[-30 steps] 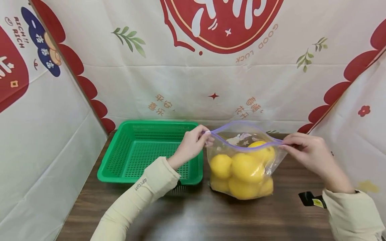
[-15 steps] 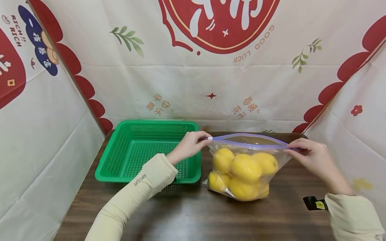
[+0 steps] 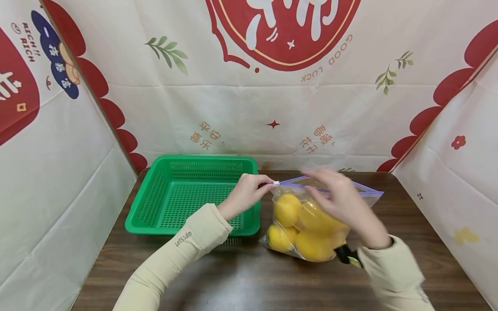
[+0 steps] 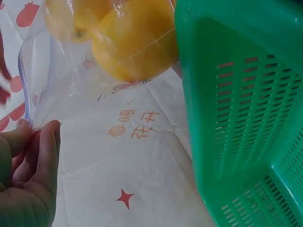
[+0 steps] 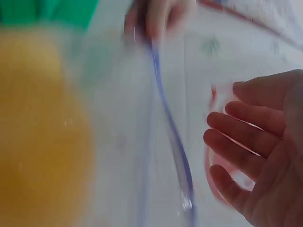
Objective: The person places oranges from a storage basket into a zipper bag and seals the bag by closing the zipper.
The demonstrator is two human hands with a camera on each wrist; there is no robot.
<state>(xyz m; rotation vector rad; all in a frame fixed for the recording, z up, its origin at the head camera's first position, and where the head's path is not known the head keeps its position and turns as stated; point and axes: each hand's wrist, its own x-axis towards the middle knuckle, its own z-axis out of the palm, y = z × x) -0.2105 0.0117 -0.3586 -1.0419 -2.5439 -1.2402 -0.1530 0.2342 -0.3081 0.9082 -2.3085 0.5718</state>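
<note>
A clear zip bag (image 3: 365,199) with a purple seal stands on the table, filled with several yellow lemons (image 3: 287,210). My left hand (image 3: 249,193) pinches the bag's left top corner, right at the white slider (image 3: 276,183). In the left wrist view the thumb and fingertips of the left hand (image 4: 35,165) meet on the bag's edge. My right hand (image 3: 342,201), blurred, hovers in front of the bag and hides part of its mouth. The right wrist view has the right hand (image 5: 255,142) with spread fingers, apart from the purple seal (image 5: 173,123). The bag's mouth gapes partly.
A green plastic basket (image 3: 134,216) with slotted walls stands left of the bag, close beside it. The brown wooden table (image 3: 249,285) runs up to printed white cloth walls (image 3: 233,103) at the back and both sides.
My right hand has let go of the bag's right top corner and moved left over the bag. That corner now stands free. My left hand keeps its pinch by the slider.
</note>
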